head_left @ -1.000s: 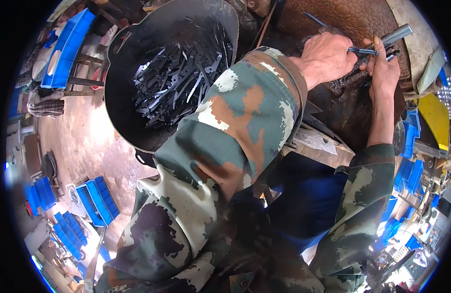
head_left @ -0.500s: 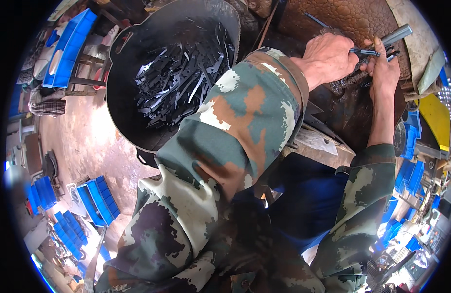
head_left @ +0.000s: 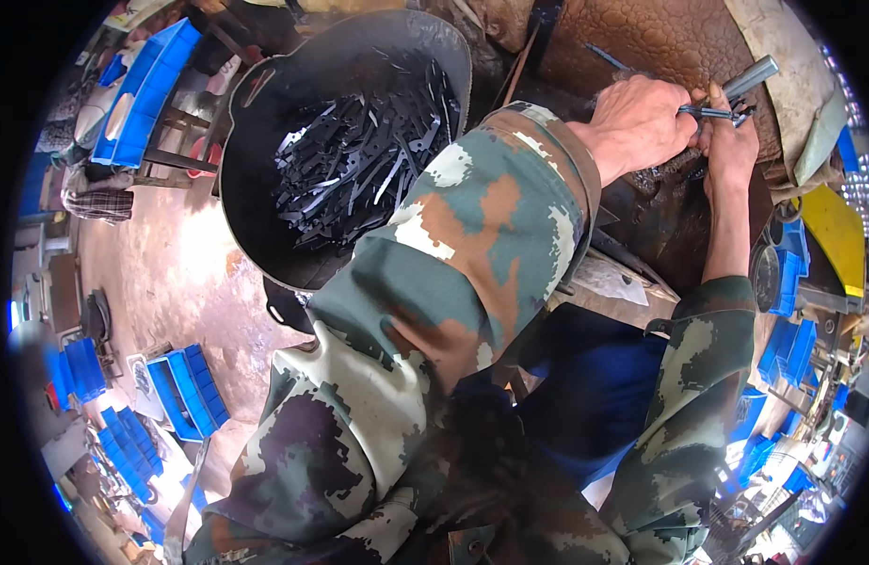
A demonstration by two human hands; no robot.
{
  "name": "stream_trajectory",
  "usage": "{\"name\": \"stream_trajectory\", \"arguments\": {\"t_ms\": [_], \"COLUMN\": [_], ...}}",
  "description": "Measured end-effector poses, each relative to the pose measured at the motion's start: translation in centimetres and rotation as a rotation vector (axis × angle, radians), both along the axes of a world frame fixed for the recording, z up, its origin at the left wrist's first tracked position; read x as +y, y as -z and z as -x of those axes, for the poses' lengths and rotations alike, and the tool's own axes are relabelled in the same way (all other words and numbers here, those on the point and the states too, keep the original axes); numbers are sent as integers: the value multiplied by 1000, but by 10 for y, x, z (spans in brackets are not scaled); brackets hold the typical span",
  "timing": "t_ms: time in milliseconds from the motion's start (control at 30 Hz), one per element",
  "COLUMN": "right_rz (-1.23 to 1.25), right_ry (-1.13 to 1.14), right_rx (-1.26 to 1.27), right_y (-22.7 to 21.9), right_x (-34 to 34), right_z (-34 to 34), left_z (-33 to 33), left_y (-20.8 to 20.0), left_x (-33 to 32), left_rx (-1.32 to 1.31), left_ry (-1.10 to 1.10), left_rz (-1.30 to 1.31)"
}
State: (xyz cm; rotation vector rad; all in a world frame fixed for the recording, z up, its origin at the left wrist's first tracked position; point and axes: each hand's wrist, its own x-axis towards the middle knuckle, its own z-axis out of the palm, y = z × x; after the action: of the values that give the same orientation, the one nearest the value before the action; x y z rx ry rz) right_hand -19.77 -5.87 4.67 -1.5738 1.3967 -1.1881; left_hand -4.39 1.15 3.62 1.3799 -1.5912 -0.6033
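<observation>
Fingertips first: those of my left hand [head_left: 637, 122] are curled down and pinched narrow around the near end of a thin dark metal strip [head_left: 712, 112], knuckles up, so the pads themselves are hidden from me. My right hand [head_left: 731, 141] comes up from below, its fingers closed on the same strip a little further along, thumb side pressed close to the left hand's fingers. Both hands grip it; neither is open. The strip lies nearly level, just under a grey metal bar [head_left: 750, 75] that slants up to the right, and I cannot tell whether the two touch.

To do this well, I judge I should keep the grip short and close to the working end, so the thin piece does not flex or twist between my hands, and keep my wrists low against the dark, grimy work block [head_left: 670, 217] beneath them for steadiness. The edges look sharp, so pressure belongs on the flats.

Further out, the camouflage sleeve [head_left: 472, 245] of my left arm crosses the middle of the view. Beyond it, to my left, sits a big black round pan [head_left: 256, 179] heaped with many more dark strips [head_left: 359, 160], well apart from my hands. Blue plastic bins [head_left: 185, 391] stand on the stained floor [head_left: 161, 273] below the pan, and more blue bins and a yellow object [head_left: 835, 235] crowd my right.
</observation>
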Motion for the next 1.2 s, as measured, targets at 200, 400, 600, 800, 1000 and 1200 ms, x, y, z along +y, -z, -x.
{"name": "stream_trajectory", "arguments": {"t_ms": [200, 400, 600, 800, 1000, 1200], "right_rz": [-62, -155, 303, 168, -153, -391], "right_ry": [-53, -256, -609, -603, -585, -107], "right_rx": [-33, -5, 602, 825, 408, -209], "right_y": [-14, -24, -4, 4, -16, -30], "right_x": [36, 99, 169, 197, 160, 135], "right_z": [2, 27, 41, 46, 55, 59], "left_z": [-8, -16, -15, -15, -36, -45], "left_y": [-19, -19, -3, 10, 18, 41], "left_x": [11, 14, 7, 3, -3, -17], "left_rx": [85, -43, -113, -223, -483, -251], "left_ry": [-27, -37, 70, 86, 225, 381], "left_rz": [32, -23, -92, -91, -301, -370]}}
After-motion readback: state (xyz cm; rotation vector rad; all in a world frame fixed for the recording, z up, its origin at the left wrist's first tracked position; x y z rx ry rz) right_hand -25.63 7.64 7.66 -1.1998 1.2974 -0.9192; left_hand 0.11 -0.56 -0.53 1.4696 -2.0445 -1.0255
